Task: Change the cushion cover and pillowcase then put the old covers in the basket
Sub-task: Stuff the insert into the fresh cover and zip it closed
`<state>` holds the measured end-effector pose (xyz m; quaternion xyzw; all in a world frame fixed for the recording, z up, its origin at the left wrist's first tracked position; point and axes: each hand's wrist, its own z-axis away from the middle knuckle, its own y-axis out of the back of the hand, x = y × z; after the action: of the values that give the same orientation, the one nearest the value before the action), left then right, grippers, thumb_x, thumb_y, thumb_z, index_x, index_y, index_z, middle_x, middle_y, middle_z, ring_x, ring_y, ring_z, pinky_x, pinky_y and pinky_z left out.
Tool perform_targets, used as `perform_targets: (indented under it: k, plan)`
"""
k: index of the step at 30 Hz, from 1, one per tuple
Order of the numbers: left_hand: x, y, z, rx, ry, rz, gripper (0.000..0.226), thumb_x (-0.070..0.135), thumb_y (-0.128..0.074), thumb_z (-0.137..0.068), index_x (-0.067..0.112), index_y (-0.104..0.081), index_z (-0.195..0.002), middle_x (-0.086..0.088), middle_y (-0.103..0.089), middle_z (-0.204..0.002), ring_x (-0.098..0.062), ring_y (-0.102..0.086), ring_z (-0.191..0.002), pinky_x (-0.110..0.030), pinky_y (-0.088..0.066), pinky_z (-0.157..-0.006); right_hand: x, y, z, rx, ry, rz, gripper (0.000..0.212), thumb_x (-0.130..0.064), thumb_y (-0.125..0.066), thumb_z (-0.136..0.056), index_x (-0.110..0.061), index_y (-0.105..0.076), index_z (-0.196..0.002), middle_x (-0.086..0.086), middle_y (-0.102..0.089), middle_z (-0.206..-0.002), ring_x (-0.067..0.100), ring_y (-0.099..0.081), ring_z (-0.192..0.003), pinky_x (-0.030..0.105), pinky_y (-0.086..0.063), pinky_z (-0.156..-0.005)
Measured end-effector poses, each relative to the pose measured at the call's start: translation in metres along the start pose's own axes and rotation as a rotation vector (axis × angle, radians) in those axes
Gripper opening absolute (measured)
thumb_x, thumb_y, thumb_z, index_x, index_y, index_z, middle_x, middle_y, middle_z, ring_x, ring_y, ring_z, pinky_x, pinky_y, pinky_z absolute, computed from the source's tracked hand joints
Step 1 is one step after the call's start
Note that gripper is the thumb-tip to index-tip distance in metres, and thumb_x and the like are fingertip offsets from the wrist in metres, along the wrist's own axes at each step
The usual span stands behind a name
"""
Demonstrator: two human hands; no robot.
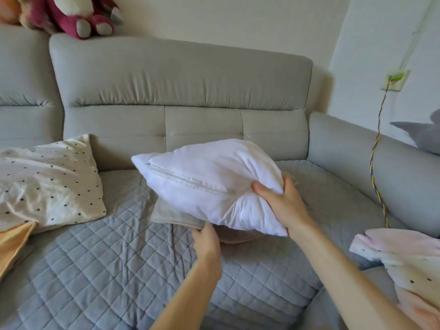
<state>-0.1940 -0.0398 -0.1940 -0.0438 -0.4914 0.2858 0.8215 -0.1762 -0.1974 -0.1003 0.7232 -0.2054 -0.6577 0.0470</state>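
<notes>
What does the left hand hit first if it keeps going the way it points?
The left hand points forward and up toward the sofa back. Its fingers already touch the beige cover, so that comes first, with the white cushion just above it. Depth beyond is unclear.

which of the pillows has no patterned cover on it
The plain white pillow insert gripped in the right hand; the cream pillow lying at the left has black dots.

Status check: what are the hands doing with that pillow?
Right hand gripping white cushion insert, lifted. Left hand holding beige cover on sofa. Nothing in the way.
</notes>
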Motion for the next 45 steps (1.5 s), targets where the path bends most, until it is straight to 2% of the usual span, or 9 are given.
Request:
perform_targets:
  k: [6, 9, 13, 19, 23, 31, 36, 39, 45]
  plan:
    - [-0.010, -0.011, -0.009, -0.034, -0.058, 0.204, 0.048, 0.025, -0.064, -0.087, 0.028, -0.047, -0.132, -0.002, -0.063, -0.121, -0.025, -0.062, -0.102, -0.043, -0.052, -0.090, 0.005, -0.001, 0.023, 0.034, 0.101, 0.378, 0.092, -0.075, -0.063, -0.073, -0.030, -0.031, -0.146, 0.002, -0.037, -0.150, 0.025, -0.049, -0.129, 0.040, -0.045, -0.096]
    - [0.003, -0.010, -0.009, -0.006, -0.203, 0.230, 0.044, 0.021, -0.056, -0.092, 0.014, -0.049, -0.134, -0.004, -0.060, -0.117, -0.028, -0.060, -0.106, -0.041, -0.050, -0.090, -0.002, -0.002, 0.051, 0.238, 0.520, 0.698, 0.101, -0.085, -0.047, -0.075, -0.029, -0.021, -0.156, 0.011, -0.012, -0.163, 0.038, -0.025, -0.145, 0.054, -0.034, -0.108]
    - [0.031, -0.012, -0.004, 0.095, -0.439, 0.142, 0.033, 0.024, -0.056, -0.094, 0.025, -0.054, -0.127, 0.001, -0.065, -0.121, -0.023, -0.062, -0.111, -0.042, -0.052, -0.091, -0.016, -0.016, 0.063, 0.011, 0.848, 1.043, 0.097, -0.084, -0.059, -0.064, -0.046, -0.031, -0.149, 0.005, -0.005, -0.166, 0.040, -0.006, -0.150, 0.069, -0.026, -0.106]
    - [0.069, 0.004, -0.007, 0.074, -0.426, 0.168, 0.021, 0.032, -0.038, -0.102, 0.024, -0.049, -0.117, -0.005, -0.061, -0.124, -0.023, -0.060, -0.112, -0.050, -0.050, -0.100, -0.056, -0.041, 0.022, -0.001, 0.769, 1.168, 0.076, -0.062, -0.074, -0.060, -0.043, -0.040, -0.125, -0.002, -0.055, -0.116, 0.034, -0.054, -0.108, 0.050, -0.044, -0.079]
    - [0.064, 0.027, -0.010, 0.067, -0.448, 0.113, 0.026, 0.030, -0.058, -0.094, 0.022, -0.055, -0.119, -0.001, -0.067, -0.114, -0.018, -0.065, -0.105, -0.045, -0.056, -0.091, -0.044, -0.071, 0.022, -0.193, 0.786, 1.238, 0.079, -0.046, -0.068, -0.072, -0.048, -0.021, -0.136, -0.003, -0.048, -0.120, 0.030, -0.050, -0.110, 0.045, -0.049, -0.082]
    - [0.019, 0.046, -0.011, 0.161, -0.422, -0.027, 0.028, 0.034, -0.035, -0.105, 0.013, -0.050, -0.092, -0.006, -0.055, -0.083, -0.022, -0.055, -0.071, -0.042, -0.048, -0.065, 0.032, -0.121, -0.015, -0.011, 0.705, 1.447, 0.035, -0.015, -0.076, -0.066, -0.025, -0.059, -0.094, 0.014, -0.052, -0.083, 0.033, -0.053, -0.074, 0.042, -0.048, -0.053]
    - [0.024, 0.065, -0.025, 0.167, -0.489, -0.278, 0.027, 0.033, -0.035, -0.105, 0.016, -0.044, -0.088, -0.002, -0.053, -0.078, -0.023, -0.053, -0.067, -0.036, -0.042, -0.060, 0.002, -0.068, -0.086, 0.100, 0.425, 1.299, 0.085, -0.043, -0.083, -0.064, -0.015, -0.046, -0.135, 0.019, -0.053, -0.111, 0.041, -0.054, -0.098, 0.046, -0.053, -0.069]
    - [0.018, 0.065, -0.034, 0.184, -0.479, -0.476, 0.023, 0.033, -0.033, -0.106, 0.014, -0.044, -0.098, 0.002, -0.054, -0.086, -0.027, -0.055, -0.084, -0.038, -0.037, -0.071, -0.031, -0.027, -0.106, 0.159, 0.361, 1.136, 0.082, -0.048, -0.065, -0.086, -0.021, -0.022, -0.151, 0.016, -0.038, -0.137, 0.044, -0.042, -0.123, 0.052, -0.046, -0.086]
    - [0.012, 0.034, -0.029, 0.378, -0.584, -0.554, 0.037, 0.029, -0.052, -0.098, 0.011, -0.036, -0.127, -0.007, -0.057, -0.108, -0.027, -0.057, -0.092, -0.044, -0.045, -0.076, -0.037, -0.010, -0.094, 0.205, 0.453, 1.137, 0.069, -0.036, -0.066, -0.084, -0.026, -0.031, -0.143, 0.010, -0.041, -0.131, 0.039, -0.043, -0.117, 0.042, -0.037, -0.067]
